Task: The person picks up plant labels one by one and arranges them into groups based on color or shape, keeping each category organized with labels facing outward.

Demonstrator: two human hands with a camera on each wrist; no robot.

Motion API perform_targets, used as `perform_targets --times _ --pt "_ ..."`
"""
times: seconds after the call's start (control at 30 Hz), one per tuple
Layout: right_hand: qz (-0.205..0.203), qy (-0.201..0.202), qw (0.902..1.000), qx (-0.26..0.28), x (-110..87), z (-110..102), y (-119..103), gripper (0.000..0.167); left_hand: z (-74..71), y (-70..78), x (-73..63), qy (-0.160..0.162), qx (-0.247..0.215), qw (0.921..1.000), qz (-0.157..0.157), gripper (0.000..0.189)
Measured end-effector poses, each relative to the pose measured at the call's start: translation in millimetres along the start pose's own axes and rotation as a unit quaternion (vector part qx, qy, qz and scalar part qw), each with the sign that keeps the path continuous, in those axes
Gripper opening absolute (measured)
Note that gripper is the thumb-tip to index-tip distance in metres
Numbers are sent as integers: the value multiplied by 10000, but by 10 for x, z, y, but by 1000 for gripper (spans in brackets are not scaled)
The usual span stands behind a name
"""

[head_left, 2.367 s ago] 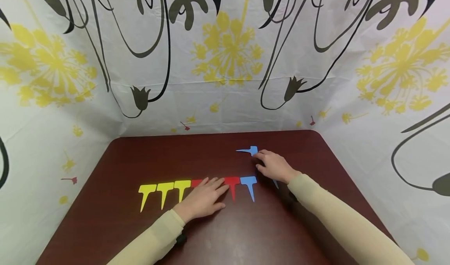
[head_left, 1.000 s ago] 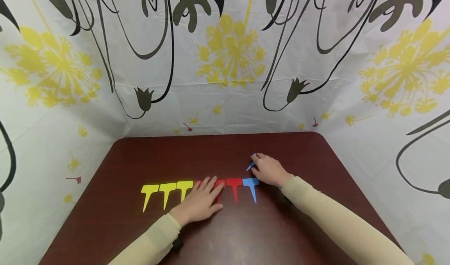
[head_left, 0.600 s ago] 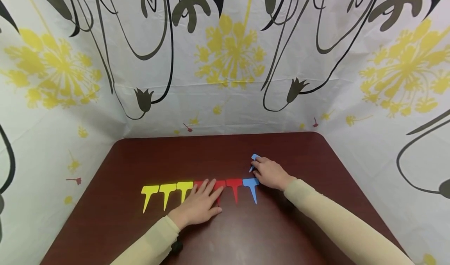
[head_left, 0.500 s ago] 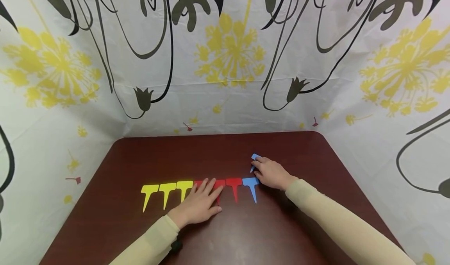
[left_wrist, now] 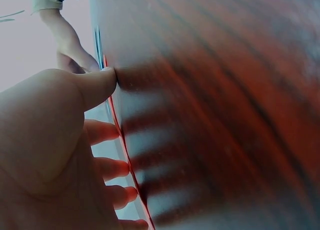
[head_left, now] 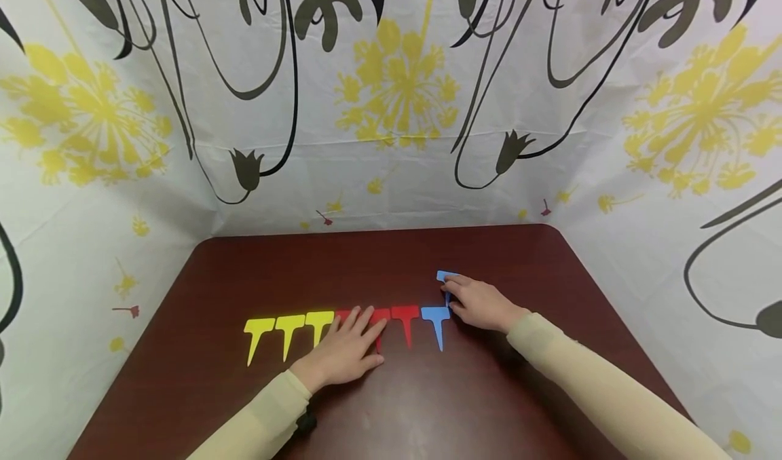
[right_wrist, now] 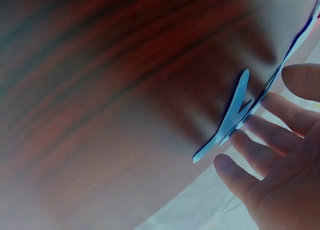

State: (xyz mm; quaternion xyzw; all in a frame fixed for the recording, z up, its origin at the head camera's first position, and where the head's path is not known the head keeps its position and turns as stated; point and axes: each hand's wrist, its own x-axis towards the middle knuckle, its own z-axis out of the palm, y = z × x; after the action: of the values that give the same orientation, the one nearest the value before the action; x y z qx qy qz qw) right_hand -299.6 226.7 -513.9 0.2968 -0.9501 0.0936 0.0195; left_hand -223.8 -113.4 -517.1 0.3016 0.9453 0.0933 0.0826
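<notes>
In the head view, my left hand (head_left: 342,351) lies with spread fingers over the red T-shaped plant labels, covering part of them; one red label (head_left: 406,316) shows fully beside it. Left of the hand are three yellow plant labels (head_left: 259,326) in the same row. A blue plant label (head_left: 436,315) ends the row at the right. Just beyond it, the fingertips of my right hand (head_left: 485,304) touch a second blue label (head_left: 447,275), its stem pointing toward me and partly hidden. In the right wrist view, a blue label (right_wrist: 230,122) lies near my extended fingers.
The labels lie on a dark red-brown table (head_left: 391,406) with rounded far corners. Behind and at both sides hangs a white cloth (head_left: 391,195) printed with yellow and dark flowers. Both forearms reach in from the near side.
My right hand has turned the far blue label from lying sideways to stem toward me, and moved it slightly nearer the row. My left hand stays spread on the red labels, shifted slightly left.
</notes>
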Motion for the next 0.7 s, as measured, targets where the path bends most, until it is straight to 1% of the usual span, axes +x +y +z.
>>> perform_targets --times 0.13,0.23,0.3,0.4,0.47,0.6,0.7 --pt "-19 -31 9999 134 -35 -17 35 42 -18 15 0 -42 -33 10000 -8 74" --pt "1 166 9998 146 -74 -27 32 46 -15 22 -3 -77 -72 9999 37 73" --pt "-11 329 9994 58 -98 -30 10 49 -6 17 -7 -103 -73 9999 64 74" --pt "-144 547 9983 -147 -105 -33 -44 53 3 -2 -11 -101 -44 9999 62 74" --pt "-177 596 9976 -290 -84 -25 -74 57 -1 -16 -9 -73 1 10000 50 74" --pt "-31 533 9975 -458 -36 -1 -85 61 -8 -25 7 14 69 9999 92 74" --pt "114 425 9984 -359 -23 17 -48 60 -5 -18 18 3 50 9999 130 74"
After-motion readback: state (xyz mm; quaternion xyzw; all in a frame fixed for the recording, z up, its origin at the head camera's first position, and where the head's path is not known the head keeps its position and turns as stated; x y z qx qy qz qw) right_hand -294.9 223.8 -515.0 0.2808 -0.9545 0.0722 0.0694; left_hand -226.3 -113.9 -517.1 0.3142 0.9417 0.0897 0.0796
